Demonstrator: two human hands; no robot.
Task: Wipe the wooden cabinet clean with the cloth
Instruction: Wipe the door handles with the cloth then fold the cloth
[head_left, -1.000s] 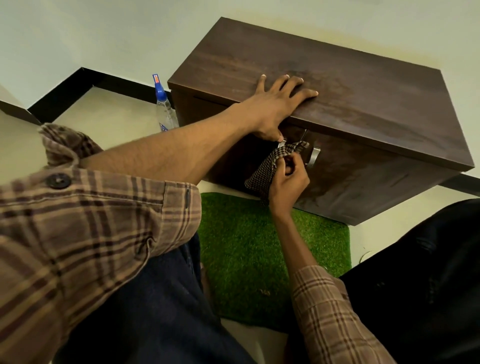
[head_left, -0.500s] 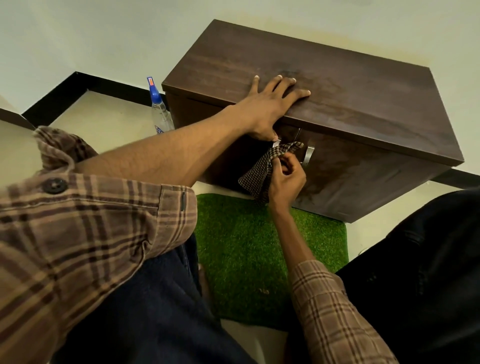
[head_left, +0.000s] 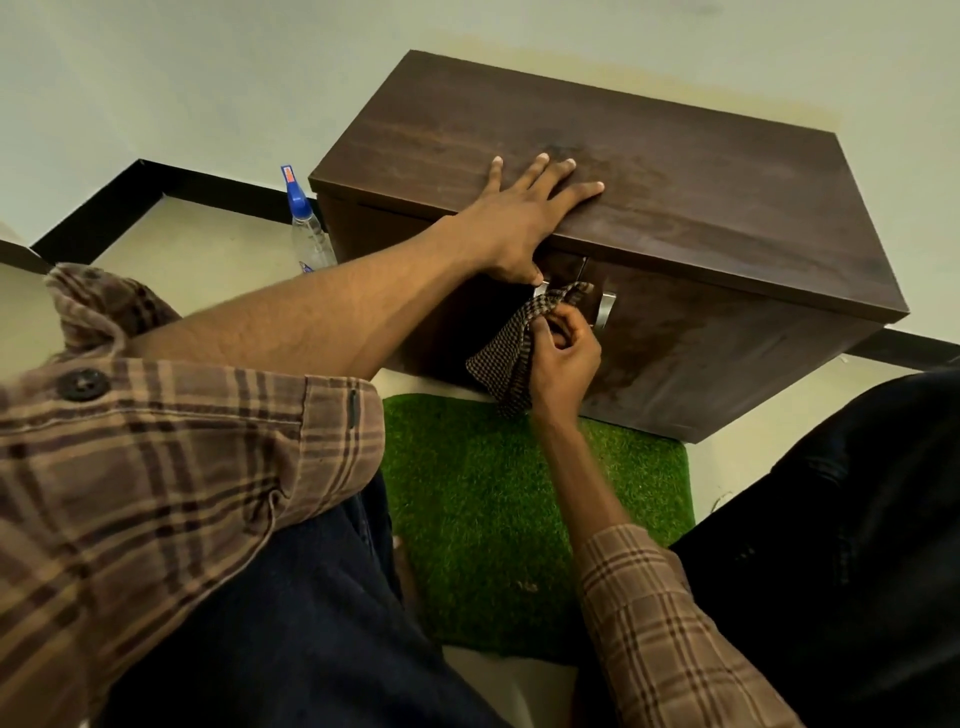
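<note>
no readable text, spray bottle (head_left: 307, 239) label too small to make out

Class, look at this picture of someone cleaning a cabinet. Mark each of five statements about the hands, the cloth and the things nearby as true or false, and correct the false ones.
1. The left hand lies flat on top of the wooden cabinet. True.
2. The right hand holds the checked cloth against the cabinet front, near a metal handle. True.
3. The spray bottle stands on top of the cabinet. False: it stands on the floor beside the cabinet.
4. A red mat lies in front of the cabinet. False: the mat is green.
5. The left hand holds the cloth. False: the right hand holds it.
</note>
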